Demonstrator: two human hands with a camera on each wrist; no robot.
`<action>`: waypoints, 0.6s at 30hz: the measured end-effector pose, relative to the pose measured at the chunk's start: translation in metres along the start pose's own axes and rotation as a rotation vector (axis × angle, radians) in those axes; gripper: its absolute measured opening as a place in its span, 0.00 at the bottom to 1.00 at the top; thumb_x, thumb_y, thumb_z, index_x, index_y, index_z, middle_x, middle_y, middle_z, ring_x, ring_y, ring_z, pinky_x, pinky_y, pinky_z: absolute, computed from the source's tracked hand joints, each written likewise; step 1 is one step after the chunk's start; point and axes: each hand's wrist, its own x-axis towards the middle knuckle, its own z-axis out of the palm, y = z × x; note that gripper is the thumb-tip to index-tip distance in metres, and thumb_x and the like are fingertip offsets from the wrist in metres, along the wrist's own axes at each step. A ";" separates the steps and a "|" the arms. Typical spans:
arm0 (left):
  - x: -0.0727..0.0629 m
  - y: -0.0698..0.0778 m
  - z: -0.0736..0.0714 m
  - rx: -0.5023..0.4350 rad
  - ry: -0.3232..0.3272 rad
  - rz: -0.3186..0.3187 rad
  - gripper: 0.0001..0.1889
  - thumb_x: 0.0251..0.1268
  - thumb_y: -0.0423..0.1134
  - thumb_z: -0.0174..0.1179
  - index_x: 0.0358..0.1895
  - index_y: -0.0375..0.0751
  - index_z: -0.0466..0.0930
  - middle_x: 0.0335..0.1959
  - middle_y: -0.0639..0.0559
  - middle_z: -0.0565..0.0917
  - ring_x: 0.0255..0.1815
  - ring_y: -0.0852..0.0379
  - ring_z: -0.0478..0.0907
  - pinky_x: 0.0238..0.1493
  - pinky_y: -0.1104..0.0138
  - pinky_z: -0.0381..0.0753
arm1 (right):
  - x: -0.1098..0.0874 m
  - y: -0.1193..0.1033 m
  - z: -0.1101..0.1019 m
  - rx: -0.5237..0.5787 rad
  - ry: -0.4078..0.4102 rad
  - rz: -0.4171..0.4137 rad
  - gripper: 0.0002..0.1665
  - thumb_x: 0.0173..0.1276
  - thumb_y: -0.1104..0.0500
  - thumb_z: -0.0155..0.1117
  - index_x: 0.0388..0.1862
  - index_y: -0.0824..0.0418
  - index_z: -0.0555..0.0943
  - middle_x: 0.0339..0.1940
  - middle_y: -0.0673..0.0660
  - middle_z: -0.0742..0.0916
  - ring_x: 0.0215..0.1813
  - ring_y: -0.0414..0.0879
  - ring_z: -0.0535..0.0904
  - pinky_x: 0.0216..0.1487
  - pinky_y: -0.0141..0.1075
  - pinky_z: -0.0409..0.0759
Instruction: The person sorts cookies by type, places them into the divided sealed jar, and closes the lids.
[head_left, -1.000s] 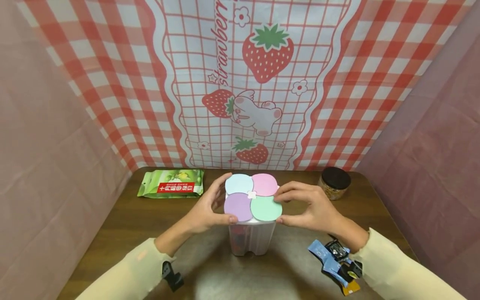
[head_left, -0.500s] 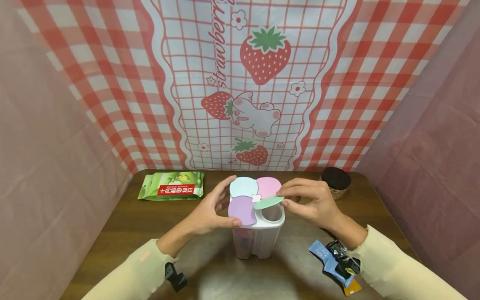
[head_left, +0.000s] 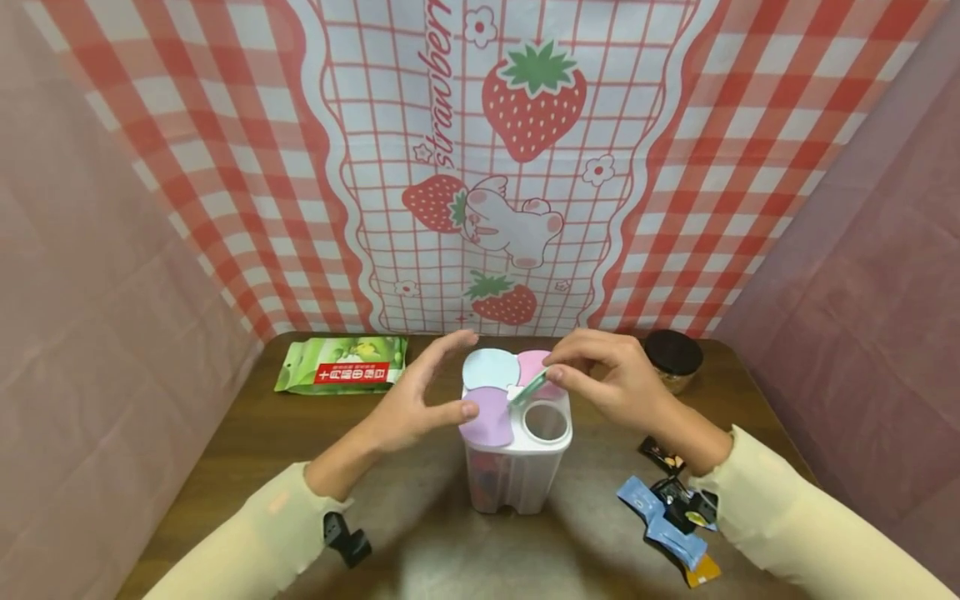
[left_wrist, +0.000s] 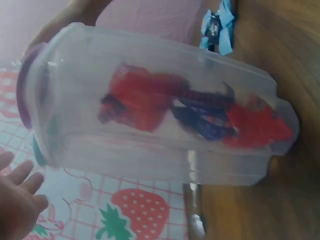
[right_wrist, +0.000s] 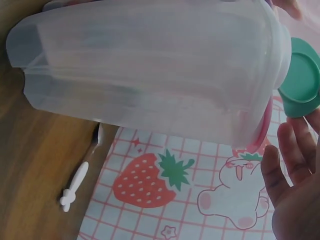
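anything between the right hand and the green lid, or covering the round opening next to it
Nothing visible: the right hand pinches the edge of the raised green lid, and the round opening shows uncovered.

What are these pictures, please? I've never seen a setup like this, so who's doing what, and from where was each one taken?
No machine here: a person works bare-handed. The wide picture comes from a head camera looking down; the two close-ups come from a camera on each wrist. On the table stands a see-through box with red wrappers inside. The right hand pinches its green lid, tipped up; the left hand is beside the box, holding nothing. Also on the table: a green bag, a dark-lidded jar, small packets and, seen from the wrists, what looks like a spoon.
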 end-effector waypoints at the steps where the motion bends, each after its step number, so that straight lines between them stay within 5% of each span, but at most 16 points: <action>1: 0.002 0.003 0.000 -0.017 0.031 0.027 0.42 0.64 0.56 0.70 0.78 0.47 0.62 0.77 0.49 0.68 0.80 0.51 0.59 0.81 0.46 0.54 | 0.001 0.000 0.000 0.001 -0.008 0.021 0.13 0.62 0.70 0.74 0.41 0.55 0.89 0.37 0.48 0.89 0.33 0.37 0.80 0.31 0.28 0.80; 5: 0.008 0.017 0.005 -0.087 0.112 0.087 0.26 0.72 0.40 0.64 0.70 0.39 0.72 0.69 0.45 0.77 0.73 0.48 0.71 0.77 0.53 0.68 | 0.006 -0.002 -0.001 0.021 -0.024 0.070 0.13 0.62 0.71 0.74 0.41 0.54 0.89 0.38 0.48 0.89 0.34 0.38 0.82 0.33 0.30 0.83; 8: 0.011 0.029 0.012 -0.114 0.115 0.095 0.20 0.73 0.32 0.61 0.66 0.38 0.76 0.63 0.42 0.81 0.66 0.45 0.78 0.68 0.57 0.79 | 0.009 -0.003 -0.002 0.043 -0.032 0.084 0.13 0.62 0.70 0.74 0.40 0.55 0.89 0.38 0.49 0.90 0.36 0.38 0.84 0.34 0.31 0.84; 14: 0.015 0.046 0.024 -0.083 0.095 0.077 0.15 0.73 0.32 0.61 0.59 0.40 0.83 0.56 0.39 0.85 0.52 0.48 0.86 0.48 0.60 0.89 | 0.016 0.000 -0.004 0.101 -0.062 0.094 0.12 0.64 0.70 0.73 0.40 0.53 0.89 0.39 0.49 0.90 0.40 0.41 0.85 0.37 0.33 0.87; 18: 0.016 0.048 0.029 -0.043 0.093 0.068 0.12 0.71 0.33 0.64 0.54 0.41 0.86 0.50 0.47 0.87 0.45 0.52 0.87 0.44 0.60 0.90 | 0.019 0.003 -0.006 0.121 -0.077 0.104 0.12 0.66 0.69 0.72 0.40 0.52 0.89 0.40 0.48 0.90 0.41 0.43 0.85 0.39 0.34 0.87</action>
